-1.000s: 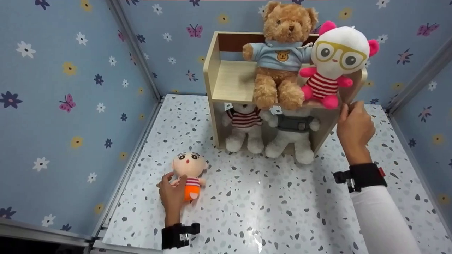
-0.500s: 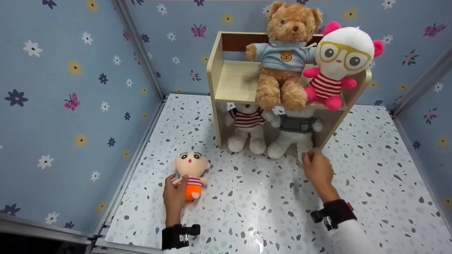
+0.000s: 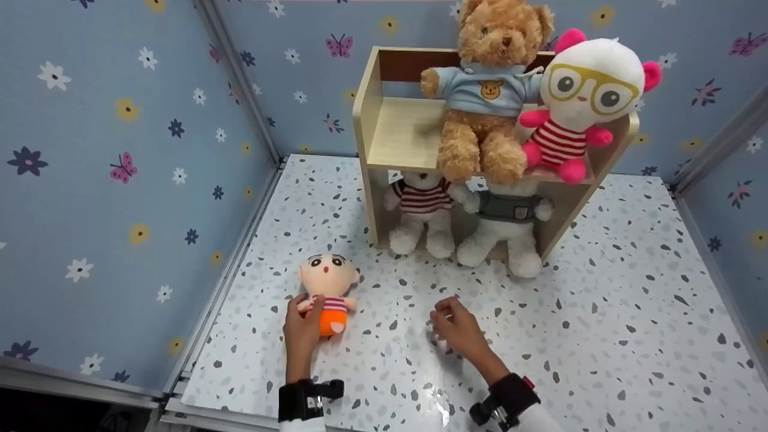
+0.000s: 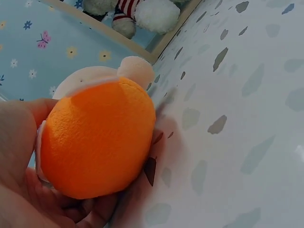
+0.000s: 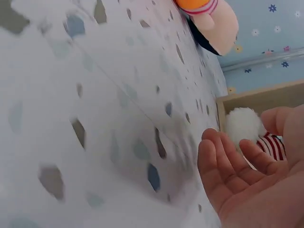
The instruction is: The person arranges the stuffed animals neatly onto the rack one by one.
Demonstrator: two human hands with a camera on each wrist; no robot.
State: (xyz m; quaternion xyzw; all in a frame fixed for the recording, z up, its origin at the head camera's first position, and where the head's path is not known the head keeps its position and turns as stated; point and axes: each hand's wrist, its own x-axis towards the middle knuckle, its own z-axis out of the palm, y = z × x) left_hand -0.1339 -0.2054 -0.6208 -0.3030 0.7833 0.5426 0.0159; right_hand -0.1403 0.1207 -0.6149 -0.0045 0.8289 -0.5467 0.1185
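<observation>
A plush boy doll [image 3: 327,278] with a striped top and orange shorts lies face up on the floor surface. My left hand [image 3: 303,324] grips its side, thumb over the front and fingers curled beneath; the left wrist view shows the orange bottom [image 4: 97,137] up close. My right hand [image 3: 461,329] hovers over the speckled surface in front of the shelf, fingers loosely bent around nothing. In the right wrist view that hand [image 5: 251,175] has its palm turned up and holds no object.
A two-tier wooden shelf [image 3: 408,129] stands at the back. On top sit a brown teddy bear [image 3: 487,123] and a pink-and-white panda plush [image 3: 561,141]. Below are a white bear in stripes [image 3: 423,201] and one in grey [image 3: 507,210]. Patterned walls [image 3: 120,198] enclose the area.
My right hand has left the shelf's right side and come forward and left, its fingers loosening. The left hand keeps its hold on the doll, which stays about where it was.
</observation>
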